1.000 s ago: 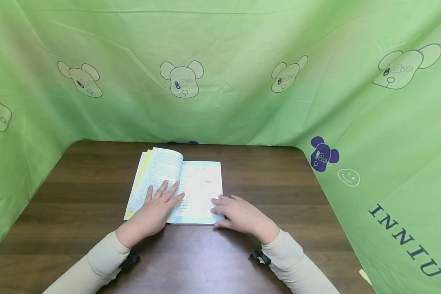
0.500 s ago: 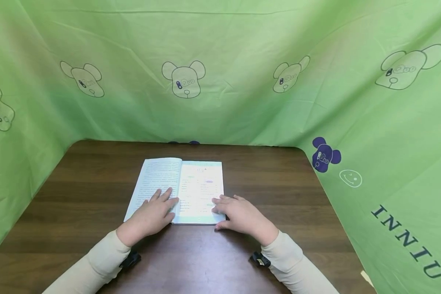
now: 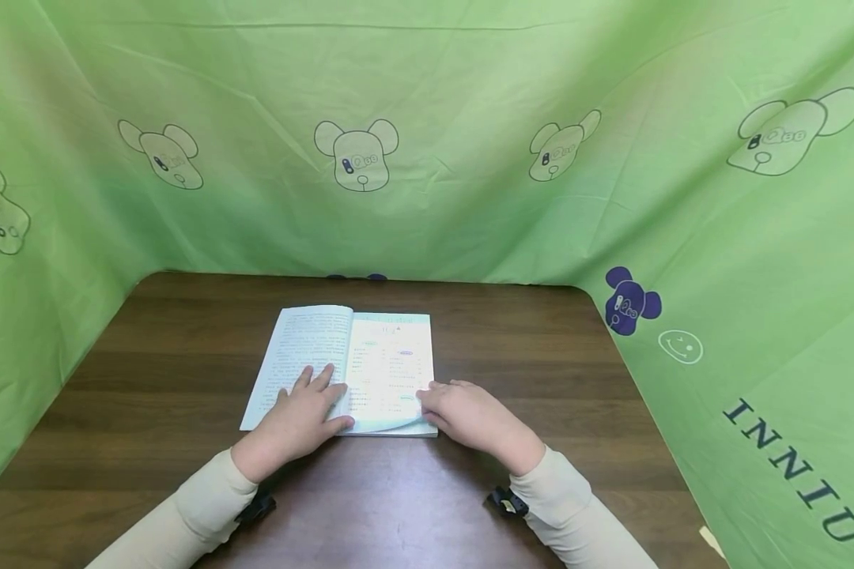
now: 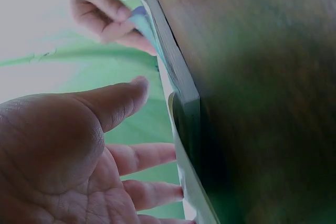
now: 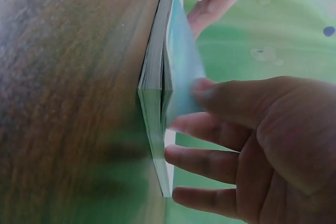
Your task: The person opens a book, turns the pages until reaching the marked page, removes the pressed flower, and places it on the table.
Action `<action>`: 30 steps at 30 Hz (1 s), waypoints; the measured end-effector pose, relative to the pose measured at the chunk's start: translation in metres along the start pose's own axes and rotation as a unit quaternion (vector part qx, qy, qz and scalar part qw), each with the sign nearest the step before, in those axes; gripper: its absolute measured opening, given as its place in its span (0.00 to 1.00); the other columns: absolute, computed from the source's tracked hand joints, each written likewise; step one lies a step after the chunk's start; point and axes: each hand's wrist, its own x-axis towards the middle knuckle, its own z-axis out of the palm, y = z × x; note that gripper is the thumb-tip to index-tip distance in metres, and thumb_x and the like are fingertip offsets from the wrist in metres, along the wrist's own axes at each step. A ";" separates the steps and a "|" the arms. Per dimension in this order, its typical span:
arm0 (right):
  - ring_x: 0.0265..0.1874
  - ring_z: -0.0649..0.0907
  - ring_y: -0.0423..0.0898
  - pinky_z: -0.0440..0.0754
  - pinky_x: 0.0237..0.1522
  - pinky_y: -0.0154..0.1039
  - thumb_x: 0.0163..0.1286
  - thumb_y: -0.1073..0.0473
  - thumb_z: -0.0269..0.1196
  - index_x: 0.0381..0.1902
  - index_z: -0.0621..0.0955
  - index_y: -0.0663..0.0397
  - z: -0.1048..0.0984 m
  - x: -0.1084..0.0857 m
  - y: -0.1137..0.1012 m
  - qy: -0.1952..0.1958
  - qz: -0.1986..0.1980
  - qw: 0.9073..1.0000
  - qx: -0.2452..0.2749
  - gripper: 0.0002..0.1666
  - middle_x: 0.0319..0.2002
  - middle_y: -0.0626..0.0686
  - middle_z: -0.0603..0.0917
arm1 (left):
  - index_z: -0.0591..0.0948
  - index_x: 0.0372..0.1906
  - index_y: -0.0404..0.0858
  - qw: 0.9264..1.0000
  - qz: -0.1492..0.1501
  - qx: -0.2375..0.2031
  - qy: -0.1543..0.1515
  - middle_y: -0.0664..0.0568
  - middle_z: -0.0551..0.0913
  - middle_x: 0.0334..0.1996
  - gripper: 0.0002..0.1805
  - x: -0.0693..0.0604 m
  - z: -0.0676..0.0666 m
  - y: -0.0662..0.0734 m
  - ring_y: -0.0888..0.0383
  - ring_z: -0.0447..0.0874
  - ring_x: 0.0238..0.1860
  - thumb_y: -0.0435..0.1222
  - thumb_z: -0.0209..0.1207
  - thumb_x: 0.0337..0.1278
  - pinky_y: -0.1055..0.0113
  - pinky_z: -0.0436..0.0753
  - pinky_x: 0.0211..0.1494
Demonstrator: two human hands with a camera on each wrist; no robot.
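Note:
An open book (image 3: 387, 356) lies on the wooden table. The left hand (image 3: 295, 419) rests with spread fingers on the lower left page (image 3: 313, 332), its thumb near the spine. At the lower right corner, the right hand (image 3: 470, 415) pinches a page, whose bottom edge curves upward. In the right wrist view, the thumb and index finger of the right hand (image 5: 262, 135) hold the raised bluish page (image 5: 184, 66), the other fingertips against the book's side. The left wrist view shows the left hand (image 4: 79, 150) with its thumb apart from the fingers.
The brown wooden table (image 3: 541, 348) spreads around the book. A green curtain (image 3: 441, 229) with bear-face prints hangs behind it and along both sides. Black bands (image 3: 507, 501) show at both wrists, below light sleeves (image 3: 565, 502).
The raised pages on the left have come down flat under the left hand, which shifted slightly. The right fingers have closed on the right page's corner and lifted it.

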 end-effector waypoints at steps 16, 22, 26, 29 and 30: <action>0.25 0.83 0.42 0.82 0.40 0.43 0.76 0.53 0.61 0.41 0.75 0.48 0.003 0.002 0.001 0.140 0.017 0.989 -0.045 0.07 0.25 0.40 0.81 | 0.79 0.64 0.40 0.999 -0.001 0.006 0.040 0.37 0.66 0.76 0.39 0.002 0.008 0.001 0.27 0.57 0.76 0.57 0.73 0.51 0.19 0.64 0.59; 0.36 0.88 0.42 0.85 0.47 0.44 0.74 0.53 0.66 0.49 0.78 0.48 -0.001 0.003 0.000 0.176 0.031 0.984 -0.027 0.12 0.36 0.44 0.88 | 0.77 0.68 0.40 0.999 -0.012 0.007 0.045 0.38 0.66 0.76 0.37 0.001 0.009 0.002 0.30 0.58 0.76 0.53 0.71 0.57 0.20 0.65 0.60; 0.57 0.86 0.50 0.82 0.58 0.51 0.70 0.50 0.69 0.61 0.77 0.54 -0.006 0.005 0.001 0.196 0.048 0.979 -0.024 0.26 0.58 0.54 0.86 | 0.61 0.79 0.36 0.997 -0.014 -0.016 0.077 0.33 0.61 0.77 0.48 0.002 0.010 0.002 0.30 0.59 0.76 0.50 0.70 0.60 0.22 0.67 0.61; 0.64 0.81 0.52 0.79 0.63 0.52 0.69 0.49 0.69 0.65 0.75 0.56 -0.007 0.005 0.001 0.198 0.057 0.978 -0.021 0.32 0.66 0.58 0.80 | 0.48 0.82 0.34 0.992 -0.002 -0.034 0.125 0.28 0.56 0.78 0.57 0.002 0.011 0.001 0.29 0.60 0.75 0.47 0.71 0.60 0.28 0.70 0.64; 0.65 0.80 0.53 0.78 0.64 0.52 0.69 0.49 0.69 0.66 0.75 0.56 -0.006 0.005 0.001 0.196 0.059 0.979 -0.018 0.32 0.66 0.58 0.80 | 0.45 0.82 0.34 0.989 0.004 -0.039 0.141 0.27 0.55 0.78 0.59 0.002 0.011 0.001 0.29 0.59 0.75 0.45 0.71 0.59 0.30 0.71 0.65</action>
